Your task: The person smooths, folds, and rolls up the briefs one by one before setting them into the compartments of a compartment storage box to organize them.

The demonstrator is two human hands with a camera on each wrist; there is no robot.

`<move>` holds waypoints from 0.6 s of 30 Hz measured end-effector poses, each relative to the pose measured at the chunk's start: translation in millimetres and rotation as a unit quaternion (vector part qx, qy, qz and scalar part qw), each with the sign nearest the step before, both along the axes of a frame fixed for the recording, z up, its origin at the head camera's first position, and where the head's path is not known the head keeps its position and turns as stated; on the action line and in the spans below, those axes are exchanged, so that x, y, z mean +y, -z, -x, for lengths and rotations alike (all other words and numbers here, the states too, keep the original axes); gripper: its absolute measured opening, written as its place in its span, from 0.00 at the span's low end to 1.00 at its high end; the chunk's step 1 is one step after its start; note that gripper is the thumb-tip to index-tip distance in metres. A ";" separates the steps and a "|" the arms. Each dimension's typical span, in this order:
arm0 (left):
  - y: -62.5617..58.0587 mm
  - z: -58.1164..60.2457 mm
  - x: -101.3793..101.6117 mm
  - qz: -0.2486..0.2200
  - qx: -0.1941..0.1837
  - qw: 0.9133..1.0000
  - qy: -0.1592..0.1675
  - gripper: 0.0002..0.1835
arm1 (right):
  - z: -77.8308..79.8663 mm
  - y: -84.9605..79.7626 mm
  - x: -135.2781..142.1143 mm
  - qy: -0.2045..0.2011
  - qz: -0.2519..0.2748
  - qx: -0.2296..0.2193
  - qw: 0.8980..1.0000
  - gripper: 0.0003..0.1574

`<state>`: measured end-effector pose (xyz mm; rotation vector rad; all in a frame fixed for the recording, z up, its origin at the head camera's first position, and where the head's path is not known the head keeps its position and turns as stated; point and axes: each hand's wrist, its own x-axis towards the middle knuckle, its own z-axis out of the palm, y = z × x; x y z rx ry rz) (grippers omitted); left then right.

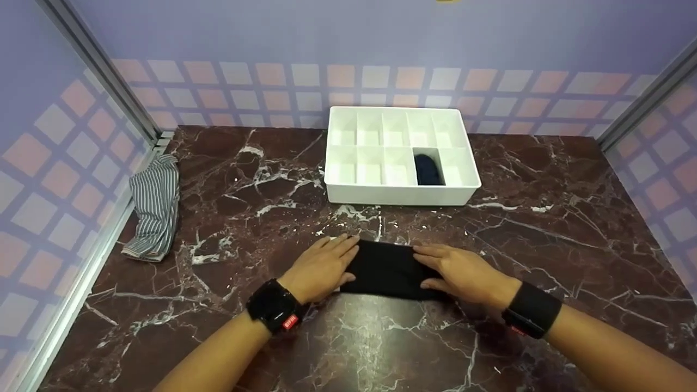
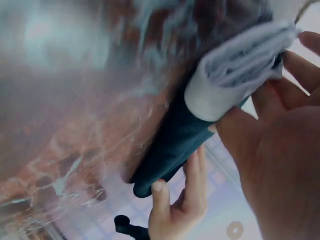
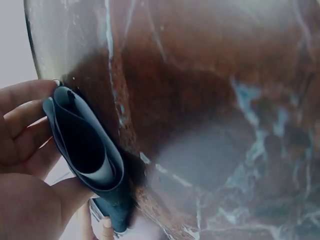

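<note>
Between fingers and thumb, our left hand (image 1: 320, 270) and right hand (image 1: 468, 272) pinch the ends of a folded black cloth (image 1: 384, 269) on the table (image 1: 354, 356); its left end shows white layers. Beyond, we see a white ten-compartment box (image 1: 400, 195), a dark bundle (image 1: 428, 170) in its near row.

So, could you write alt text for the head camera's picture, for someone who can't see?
A person's left hand and right hand hold opposite ends of a folded black cloth on a marbled table. Beyond it stands a white divided tray with a dark bundle in its front row; a striped cloth lies at left.
</note>
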<state>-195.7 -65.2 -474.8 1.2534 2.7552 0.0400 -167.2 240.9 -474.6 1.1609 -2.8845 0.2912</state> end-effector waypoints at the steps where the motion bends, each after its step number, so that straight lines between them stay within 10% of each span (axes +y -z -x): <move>1: 0.9 1.0 -1.0 -0.001 -0.004 1.000 0.002 0.33 | -1.3 0.5 0.2 -0.001 0.000 0.001 1.000 0.37; 18: 0.7 2.7 -15.6 -0.043 -0.071 0.997 0.005 0.41 | -12.1 -5.8 4.1 -0.030 -0.093 -0.087 0.991 0.42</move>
